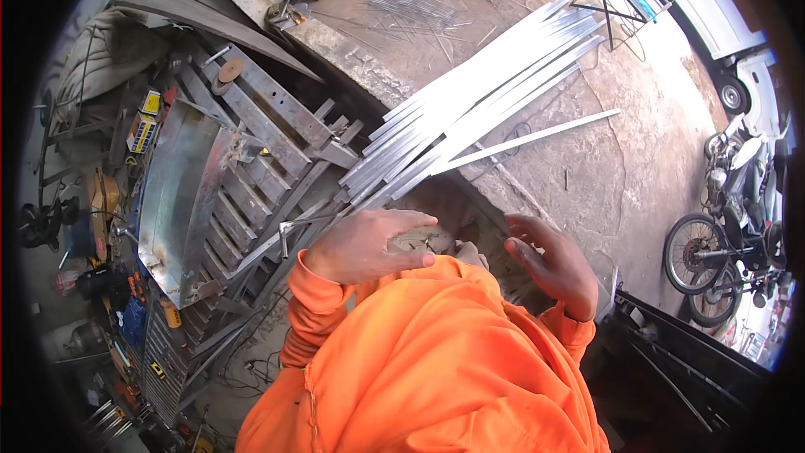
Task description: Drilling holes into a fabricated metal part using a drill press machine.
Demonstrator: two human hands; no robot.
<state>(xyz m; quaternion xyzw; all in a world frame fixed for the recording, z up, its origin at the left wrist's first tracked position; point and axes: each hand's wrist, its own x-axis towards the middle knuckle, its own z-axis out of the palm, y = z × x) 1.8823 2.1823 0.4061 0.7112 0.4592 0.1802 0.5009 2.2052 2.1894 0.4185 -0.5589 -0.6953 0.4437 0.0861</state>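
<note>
My left hand (369, 245) is closed around a small greyish dirty object (419, 241), perhaps a glove or rag; I cannot tell which. My right hand (549, 262) hovers just right of it, fingers slightly curled and apart, holding nothing. Both arms are in bright orange sleeves (419, 352). Just beyond my hands lies a bundle of long silvery metal strips (470, 109), fanning out toward the upper right over a concrete floor.
A metal rack of welded bars (260, 176) and a shiny sheet-metal tray (172, 201) stand at left, with tools scattered beside them. Motorcycles (729, 243) are parked at right. Thin wire rods (411, 8) lie on the floor farther off. A dark metal frame (688, 352) sits lower right.
</note>
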